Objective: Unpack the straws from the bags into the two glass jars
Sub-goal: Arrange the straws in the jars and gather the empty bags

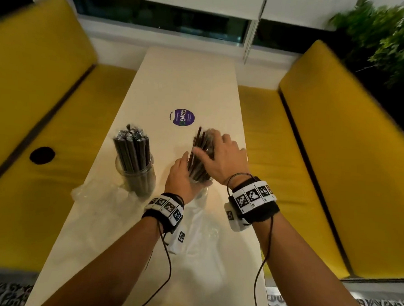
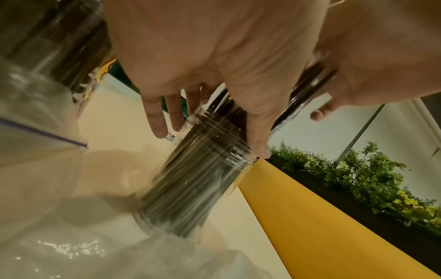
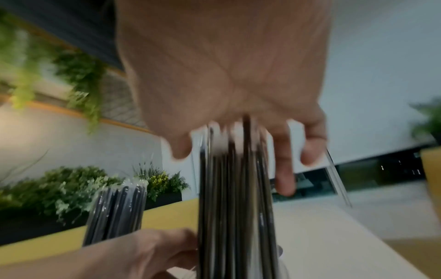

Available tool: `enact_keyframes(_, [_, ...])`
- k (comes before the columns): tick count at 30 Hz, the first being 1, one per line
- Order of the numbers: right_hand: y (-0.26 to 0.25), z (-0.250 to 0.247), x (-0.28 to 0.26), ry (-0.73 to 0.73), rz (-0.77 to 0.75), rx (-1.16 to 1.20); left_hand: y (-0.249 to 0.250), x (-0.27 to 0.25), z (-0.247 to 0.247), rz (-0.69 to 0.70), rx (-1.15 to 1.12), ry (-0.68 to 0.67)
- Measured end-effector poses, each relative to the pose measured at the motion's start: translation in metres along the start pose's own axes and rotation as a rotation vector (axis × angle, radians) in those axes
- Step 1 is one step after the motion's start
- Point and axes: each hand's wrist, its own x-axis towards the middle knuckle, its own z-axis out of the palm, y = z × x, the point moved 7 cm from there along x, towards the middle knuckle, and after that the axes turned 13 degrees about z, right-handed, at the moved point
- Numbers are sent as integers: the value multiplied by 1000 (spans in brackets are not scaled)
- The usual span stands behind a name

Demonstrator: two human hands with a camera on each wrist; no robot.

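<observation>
Two glass jars stand on the pale table. The left jar holds a full bundle of black wrapped straws. My left hand grips the right jar at its rim, fingers on the far side and thumb on the near side. Dark straws stand in this jar and lean slightly. My right hand cups their tops from above, thumb on one side of the bundle and fingers on the other. The wrist views are blurred by motion.
Empty clear plastic bags lie crumpled on the table's near half, one with a purple zip strip. A purple round sticker sits beyond the jars. Yellow benches flank the table. Green plants stand at the far right.
</observation>
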Motion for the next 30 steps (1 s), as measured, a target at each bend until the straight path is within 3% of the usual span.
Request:
enact_keyframes(2, [3,-3,-1,43,-9,-138,2,2,-2,2,7,-4])
enact_keyframes(5, [-4,-23,13,137,-53,-45,0,4,-4,30,2,-36])
enact_keyframes(9, [-21,6,28,-274,-143,71,-4,6,-4,27,-2,-64])
enact_keyframes(10, [-22,6,31,-264,-127,134,-3,6,-4,26,7,-76])
enact_keyframes(13, [-8,-12,34,-6,15,324,-6,8,-4,45,45,-89])
enact_keyframes(17, [4,0,27,-29,108,-49,-10,8,-3,47,53,-103])
enact_keyframes(20, [-12,-19,30,49,-40,48,-9,10,-2,28,56,-116])
enact_keyframes(24, [-45,10,33,-236,-315,24,-14,12,1,-13,55,-130])
enact_keyframes(26, [-45,6,39,-147,-327,120,-13,13,1,16,77,-126])
enact_keyframes(28, [-28,-12,44,60,-210,283,-14,13,0,33,89,-120])
enact_keyframes(30, [-9,-20,40,198,-47,251,-17,13,0,27,81,-107])
